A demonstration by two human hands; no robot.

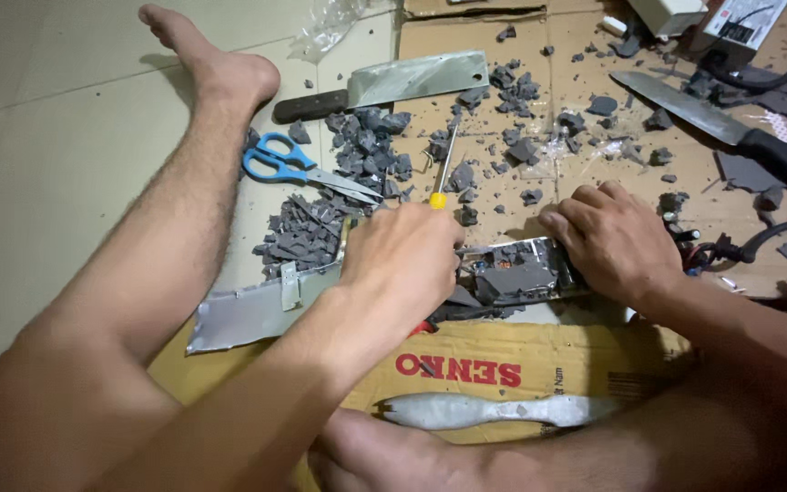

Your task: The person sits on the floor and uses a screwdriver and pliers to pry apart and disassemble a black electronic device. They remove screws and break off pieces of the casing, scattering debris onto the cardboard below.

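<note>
The left hand is curled into a fist around a screwdriver, whose yellow collar and thin shaft stick up past the knuckles, pointing away from the person. The fist sits on the left end of a metal case, a shiny open box partly filled with grey potting. The right hand lies flat over the case's right end, fingers bent and pressed down on its top edge, holding nothing else. The case lies between the two hands, touching both, near the middle of the cardboard that covers the floor.

A bent metal sheet runs from under the left hand out past the cardboard's left edge. Just beyond the left hand a heap of grey chips spreads over the left edge of the cardboard, with more scattered toward its far side. Blue scissors lie at the left of the heap, off the cardboard on the floor tiles. A cleaver lies near the far edge, a knife toward the far right corner. A black cable curls just right of the right hand. A pale metal strip lies on the near edge, by the person's foot.
</note>
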